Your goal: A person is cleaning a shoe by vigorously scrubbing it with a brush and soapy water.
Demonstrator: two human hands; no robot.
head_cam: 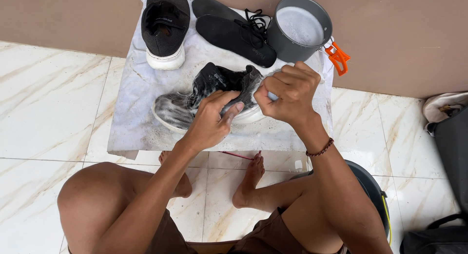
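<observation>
Currently the soapy black sneaker (204,100) lies on its side at the centre of the frame, on a white marble-patterned slab (131,112) raised above the tiled floor (48,103).

**Hand states**
- Left hand (212,120): grasping the sneaker's upper from the near side, thumb pressed across the fabric, fingers curled under.
- Right hand (287,90): clenched at the sneaker's heel end. A small pale item shows between the fingers; what it is cannot be told.

**Doing the step well (judgement)**
1. Keep the left thumb firm so the wet, lathered fabric does not slide.
2. Work the right hand in short strokes toward the heel, away from the slab's near edge.
3. Support the white sole against the slab rather than lifting it.

**Edges**
- The sneaker's sole sits near the slab's lower edge, above the person's bare feet; a push toward the body could send it off.
- A grey pot (298,27) with an orange handle (338,58) stands in the upper right, close behind the right hand. A backward stroke could strike it.

**Open room**
- Bare slab lies to the left of the sneaker.
- The upper part of the slab is taken by a second sneaker (165,27), upright, and two black insoles (234,32) with laces (256,19).
- A dark basin (373,190) sits at the lower right, beside the right forearm.
</observation>
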